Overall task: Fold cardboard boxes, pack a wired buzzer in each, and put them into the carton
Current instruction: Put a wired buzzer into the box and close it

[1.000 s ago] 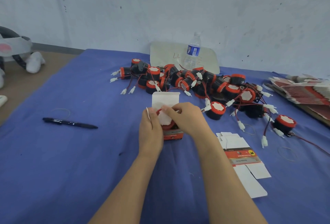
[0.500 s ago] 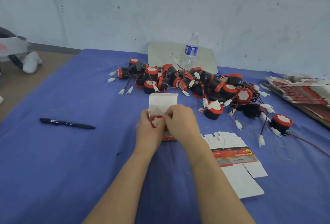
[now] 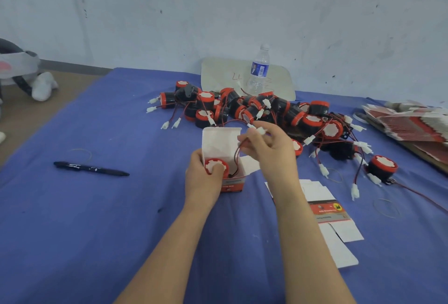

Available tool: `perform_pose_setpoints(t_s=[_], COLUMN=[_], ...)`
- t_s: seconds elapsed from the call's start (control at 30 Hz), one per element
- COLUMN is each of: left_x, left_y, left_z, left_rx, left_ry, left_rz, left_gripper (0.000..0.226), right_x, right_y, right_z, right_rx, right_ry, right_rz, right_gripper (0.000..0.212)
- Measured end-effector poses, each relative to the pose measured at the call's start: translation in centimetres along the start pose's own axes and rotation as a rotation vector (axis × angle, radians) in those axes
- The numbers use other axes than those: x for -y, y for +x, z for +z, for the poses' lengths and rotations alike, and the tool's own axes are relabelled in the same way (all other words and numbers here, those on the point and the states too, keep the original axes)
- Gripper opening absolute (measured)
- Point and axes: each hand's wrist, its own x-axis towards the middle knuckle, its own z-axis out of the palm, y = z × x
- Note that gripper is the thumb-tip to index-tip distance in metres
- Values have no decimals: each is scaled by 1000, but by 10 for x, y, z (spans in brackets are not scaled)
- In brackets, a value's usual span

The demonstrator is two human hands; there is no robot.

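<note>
A small white and red cardboard box (image 3: 233,183) stands open on the blue table, its lid flap upright. A red and white buzzer (image 3: 215,166) sits inside it. My left hand (image 3: 203,180) grips the box's left side, thumb on the buzzer. Just above the box's right side, my right hand (image 3: 269,148) pinches the buzzer's wire near its white connector (image 3: 260,130), with the wire running down into the box. A flat unfolded box (image 3: 327,216) lies to the right. The carton is not in view.
A pile of several wired buzzers (image 3: 261,109) lies behind the box. A water bottle (image 3: 258,71) stands before a pale board. A stack of flat boxes (image 3: 409,122) is at the far right; a black pen (image 3: 91,168) lies at the left.
My right hand has lifted off the buzzer and now holds its wire up above the box. The buzzer has sunk into the box. My left hand stays on the box.
</note>
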Motion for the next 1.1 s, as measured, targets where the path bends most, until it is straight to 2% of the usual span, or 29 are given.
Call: perform_pose_setpoints(t_s=[0.07,0.13,0.2,0.37,0.53,0.67,0.73,0.8,0.9,1.0,1.1], left_x=[0,0,0,-1,-3,-3,-2,-2,-3,-4,-4], left_y=[0,0,-1,-1,-3,-4,-4,-2,0,0,0], left_z=[0,0,0,1,2,3,3,4,6,8,8], left_rx=[3,0,-7,-10,-24,-31,-46,-66,-89,-100,-98], left_ry=[-7,-5,-4,18,7,49,52,58,93,107,118], left_rz=[1,-1,5,11,7,27,20,6,-33,-34,-38], left_gripper=[26,25,25,25,19,26,26,26,30,33,33], right_x=[-5,-18,-29,-35,-32,-28,-27,-26,-23,-23,-25], right_y=[-1,-2,-4,-6,-9,-10,-12,-13,-10,-8,-6], right_z=[10,14,14,13,22,21,22,19,8,6,13], right_rx=[-62,-124,-148,-118,-116,-37,62,159,206,250,255], right_ry=[-182,-479,-735,-1094,-1215,-1275,-1292,-1211,-967,-948,-999], right_rz=[0,-29,-69,-115,-128,-141,-161,-139,-74,-98,-135], right_gripper=[8,19,21,25,20,33,40,38,20,39,39])
